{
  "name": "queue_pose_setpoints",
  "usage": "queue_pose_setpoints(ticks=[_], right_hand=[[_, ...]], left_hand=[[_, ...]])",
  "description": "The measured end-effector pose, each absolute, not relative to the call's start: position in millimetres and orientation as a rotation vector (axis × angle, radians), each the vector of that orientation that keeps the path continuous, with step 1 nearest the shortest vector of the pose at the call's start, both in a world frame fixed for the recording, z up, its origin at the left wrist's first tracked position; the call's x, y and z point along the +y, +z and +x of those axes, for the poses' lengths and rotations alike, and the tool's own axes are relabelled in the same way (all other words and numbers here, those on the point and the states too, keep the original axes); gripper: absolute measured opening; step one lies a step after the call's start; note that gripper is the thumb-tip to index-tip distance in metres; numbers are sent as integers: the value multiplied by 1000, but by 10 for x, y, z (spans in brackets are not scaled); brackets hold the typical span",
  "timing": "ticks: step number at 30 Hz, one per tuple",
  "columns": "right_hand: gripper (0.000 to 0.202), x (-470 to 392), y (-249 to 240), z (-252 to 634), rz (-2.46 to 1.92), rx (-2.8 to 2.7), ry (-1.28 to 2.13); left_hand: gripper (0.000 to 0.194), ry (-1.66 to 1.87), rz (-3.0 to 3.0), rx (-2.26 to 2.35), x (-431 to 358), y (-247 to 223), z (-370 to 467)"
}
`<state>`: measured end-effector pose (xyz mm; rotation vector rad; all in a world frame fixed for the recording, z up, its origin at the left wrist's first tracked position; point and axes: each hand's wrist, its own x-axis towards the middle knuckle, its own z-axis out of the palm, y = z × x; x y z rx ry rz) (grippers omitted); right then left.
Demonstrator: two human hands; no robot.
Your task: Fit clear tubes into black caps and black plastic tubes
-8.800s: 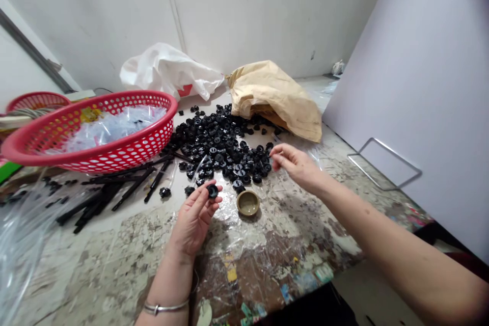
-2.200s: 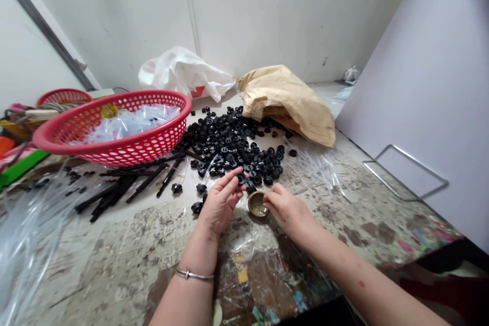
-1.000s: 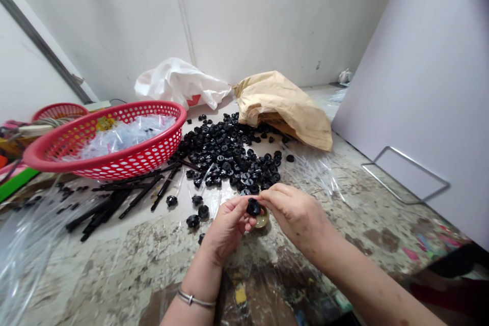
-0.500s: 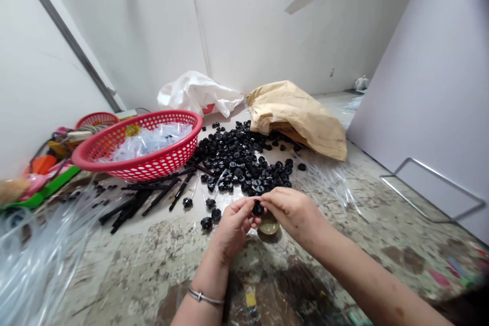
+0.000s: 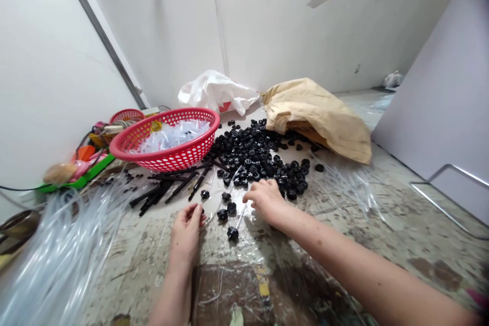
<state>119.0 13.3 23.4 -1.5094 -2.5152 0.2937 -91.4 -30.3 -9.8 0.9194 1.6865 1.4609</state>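
My left hand is low over the table, its fingers curled together. A small dark bit shows at its fingertips, mostly hidden, so what it holds cannot be made out. To its right, my right hand reaches to the near edge of a heap of shiny black knob-like pieces, fingers bent and apart. Just below the right fingertips, a thin clear tube slants down to a black piece on the table. A few more loose black pieces lie between my hands.
A red perforated basket holds clear plastic pieces. Black rods lie before it. Long clear tubes spread at the left. Behind the heap are a brown paper bag and a white bag. A metal wire frame is at the right.
My hands have parted from around a black piece. The left moved left and the right reached forward to the heap. A black piece with a tube now lies between them. The view shifted left.
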Motion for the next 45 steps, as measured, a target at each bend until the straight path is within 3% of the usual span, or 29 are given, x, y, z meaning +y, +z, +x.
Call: queue_pose_setpoints(ticks=[6,13,19,22,28,31,34,37,41,45], right_hand=[[28,276,182,1028,-1585,-2557,241],[25,665,67,895,-1806,-2416,141],[14,736,99,876,-1799,-2392,202],[20,621,289,987,-1736,-2322,204],[25,138,462,1351,-1482,-2212,197],[31,47,347,1762,-1536,-2035,268],[21,122,126,2285,-2042,-1821,203],[20,232,-144,2666,-2269,-1657,130],[17,328,-368,2789,-2277,-1594,151],[18,323,-217,2724,-2142,-1572,191]], left_hand=[[29,1240,1199,2020,-349,-174,-942],[38,1170,1566,2320,-247,1,-843],[39,1550,1402,1720,86,265,-473],[44,1611,1152,1522,167,294,-222],[44,1145,966,994,98,234,126],[44,1176,879,947,68,172,180],[41,1207,814,962,58,109,172],[38,1191,722,886,42,90,162],[36,1156,553,768,1,93,196],[33,1132,482,680,-24,65,225]])
